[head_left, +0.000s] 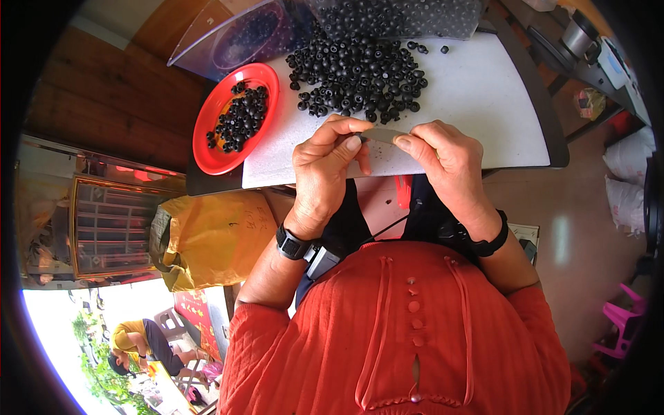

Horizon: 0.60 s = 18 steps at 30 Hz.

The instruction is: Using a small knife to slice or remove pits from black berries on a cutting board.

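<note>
Over the near edge of the white tabletop (484, 97), my two hands are close together. My right hand (453, 166) is closed around a small knife, whose grey blade (386, 135) points left toward my other fingers. Thumb and forefinger of my left hand (319, 169) pinch a small black round piece (360, 138), mostly hidden by the fingertips. The blade tip lies at or very near that piece; contact is unclear. Just beyond the hands spreads a heap of black round pieces (360, 76), some with pale hollow centres. Dark crumbs are scattered below the blade.
A red plate (205, 149) holding more black pieces sits at the left edge of the table. Clear plastic sheeting (436, 17) stands behind the heap. Below the plate is a yellow bag (214, 235). Another person (149, 342) sits far off at lower left. A pink stool (620, 318) stands right.
</note>
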Each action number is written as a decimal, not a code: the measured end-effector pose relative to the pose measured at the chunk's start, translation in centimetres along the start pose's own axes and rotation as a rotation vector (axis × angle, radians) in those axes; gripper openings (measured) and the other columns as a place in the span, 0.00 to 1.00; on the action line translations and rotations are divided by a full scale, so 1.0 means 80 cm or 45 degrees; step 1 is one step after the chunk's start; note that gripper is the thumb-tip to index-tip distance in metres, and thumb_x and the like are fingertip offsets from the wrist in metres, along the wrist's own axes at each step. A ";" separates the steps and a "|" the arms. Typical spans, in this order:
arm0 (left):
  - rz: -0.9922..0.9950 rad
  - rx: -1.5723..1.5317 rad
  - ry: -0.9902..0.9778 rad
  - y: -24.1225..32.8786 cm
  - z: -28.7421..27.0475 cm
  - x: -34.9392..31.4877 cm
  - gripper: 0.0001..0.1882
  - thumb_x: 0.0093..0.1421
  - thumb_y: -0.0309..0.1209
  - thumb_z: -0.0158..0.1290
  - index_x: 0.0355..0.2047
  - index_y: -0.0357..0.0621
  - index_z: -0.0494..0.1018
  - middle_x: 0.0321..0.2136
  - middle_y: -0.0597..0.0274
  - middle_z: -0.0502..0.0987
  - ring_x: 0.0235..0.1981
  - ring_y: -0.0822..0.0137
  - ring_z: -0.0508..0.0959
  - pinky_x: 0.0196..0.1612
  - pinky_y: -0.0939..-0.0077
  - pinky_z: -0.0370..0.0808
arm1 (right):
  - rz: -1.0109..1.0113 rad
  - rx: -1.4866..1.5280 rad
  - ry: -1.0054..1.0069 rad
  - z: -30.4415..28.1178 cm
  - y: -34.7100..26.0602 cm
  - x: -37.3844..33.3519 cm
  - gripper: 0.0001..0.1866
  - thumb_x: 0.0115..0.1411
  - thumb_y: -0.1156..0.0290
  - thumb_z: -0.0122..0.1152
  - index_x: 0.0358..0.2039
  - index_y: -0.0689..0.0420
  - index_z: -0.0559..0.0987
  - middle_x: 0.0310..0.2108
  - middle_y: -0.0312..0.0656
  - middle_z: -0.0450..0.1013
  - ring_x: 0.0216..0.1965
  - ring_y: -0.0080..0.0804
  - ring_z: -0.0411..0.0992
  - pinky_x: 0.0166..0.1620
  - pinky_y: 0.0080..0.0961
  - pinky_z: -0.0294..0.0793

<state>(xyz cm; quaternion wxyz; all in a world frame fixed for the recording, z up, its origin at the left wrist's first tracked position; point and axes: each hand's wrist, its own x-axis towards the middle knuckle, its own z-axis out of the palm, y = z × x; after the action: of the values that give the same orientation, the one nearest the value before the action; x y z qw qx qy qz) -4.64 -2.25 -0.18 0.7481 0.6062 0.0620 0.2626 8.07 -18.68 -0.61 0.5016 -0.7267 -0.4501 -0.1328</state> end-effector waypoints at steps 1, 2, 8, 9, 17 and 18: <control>0.000 -0.002 0.000 0.000 0.000 0.000 0.12 0.71 0.18 0.51 0.51 0.29 0.79 0.41 0.57 0.76 0.32 0.67 0.79 0.36 0.74 0.78 | -0.025 -0.015 -0.003 0.000 -0.001 0.000 0.13 0.62 0.63 0.72 0.26 0.56 0.79 0.21 0.39 0.72 0.22 0.38 0.72 0.26 0.38 0.68; -0.003 0.009 -0.009 0.000 0.000 0.000 0.12 0.71 0.18 0.51 0.51 0.29 0.79 0.41 0.57 0.76 0.32 0.67 0.79 0.36 0.74 0.78 | -0.049 -0.030 -0.006 0.000 -0.001 -0.001 0.14 0.62 0.63 0.73 0.26 0.56 0.79 0.21 0.39 0.72 0.22 0.38 0.72 0.26 0.38 0.68; 0.004 -0.035 -0.034 0.002 -0.001 0.001 0.12 0.71 0.18 0.51 0.52 0.29 0.79 0.42 0.56 0.76 0.33 0.66 0.79 0.35 0.74 0.79 | 0.153 0.191 0.002 -0.005 -0.007 -0.001 0.11 0.63 0.66 0.71 0.28 0.58 0.80 0.22 0.40 0.74 0.22 0.38 0.72 0.26 0.36 0.69; -0.002 -0.053 -0.041 0.001 -0.002 0.001 0.13 0.71 0.18 0.51 0.52 0.29 0.79 0.42 0.56 0.76 0.33 0.66 0.79 0.35 0.74 0.79 | 0.151 0.191 0.003 -0.004 -0.007 0.000 0.11 0.63 0.66 0.71 0.28 0.58 0.80 0.22 0.40 0.74 0.22 0.38 0.72 0.26 0.36 0.69; -0.031 -0.046 0.045 0.005 0.000 -0.001 0.13 0.70 0.16 0.51 0.51 0.31 0.80 0.40 0.58 0.77 0.33 0.69 0.79 0.34 0.76 0.81 | -0.005 0.056 -0.001 -0.001 -0.006 0.001 0.09 0.61 0.71 0.72 0.28 0.59 0.80 0.22 0.41 0.73 0.22 0.37 0.71 0.27 0.34 0.69; -0.078 -0.066 0.065 0.009 0.001 -0.001 0.13 0.69 0.15 0.51 0.50 0.32 0.81 0.39 0.60 0.77 0.34 0.71 0.78 0.34 0.77 0.81 | -0.017 0.078 -0.007 -0.002 -0.006 0.000 0.09 0.61 0.71 0.72 0.28 0.59 0.80 0.22 0.41 0.73 0.22 0.37 0.71 0.27 0.34 0.69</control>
<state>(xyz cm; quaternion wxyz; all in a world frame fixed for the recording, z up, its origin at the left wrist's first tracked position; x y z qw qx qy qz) -4.93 -2.28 0.52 0.7695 0.5774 0.0930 0.2564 7.71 -18.74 -0.24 0.5215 -0.7085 -0.4601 -0.1202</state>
